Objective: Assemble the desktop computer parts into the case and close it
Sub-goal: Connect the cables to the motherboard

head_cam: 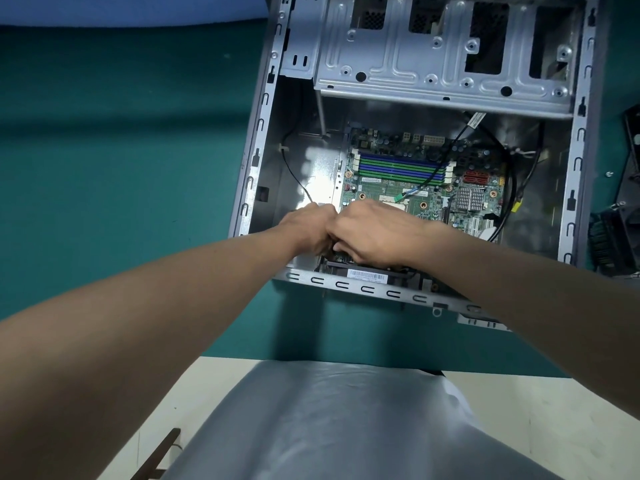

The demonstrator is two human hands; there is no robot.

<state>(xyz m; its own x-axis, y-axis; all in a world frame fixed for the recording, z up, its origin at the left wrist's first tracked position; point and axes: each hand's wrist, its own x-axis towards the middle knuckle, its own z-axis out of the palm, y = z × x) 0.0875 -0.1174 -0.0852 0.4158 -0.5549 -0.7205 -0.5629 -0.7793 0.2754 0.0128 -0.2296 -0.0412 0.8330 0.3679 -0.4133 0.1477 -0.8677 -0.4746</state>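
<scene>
1. We see one case (585, 140) lying open on the green tabletop (121, 150). Its near rim sits a little back from the tabletop's near edge.
2. Left of the case, the tabletop runs wide and bare to the frame's edge. On the right there is only a narrow strip of it.
3. Two dark parts (620, 237) and one screw (609, 173) lie in that strip, just beside the case's right wall.
4. One drive cage (443, 64) spans the far half of the case and overhangs the far edge of the motherboard (398, 188).
5. The single motherboard lies flat on the case floor, toward the right. A bare strip of floor lies between it and the left wall.
6. We see blue and green slots (401, 168) on it, too blurred to count, and one silver heatsink (471, 197).
7. Black cables (509, 188) loop along the motherboard's right edge, and one thin one runs over the bare floor on the left.
8. One black fan (367, 273) with a barcode label stands against the near wall.
9. The right hand (374, 233) grips the fan's top edge with bent fingers.
10. The left hand (308, 230) touches the right one. Its fingers are hidden, so we cannot tell its grip.
</scene>
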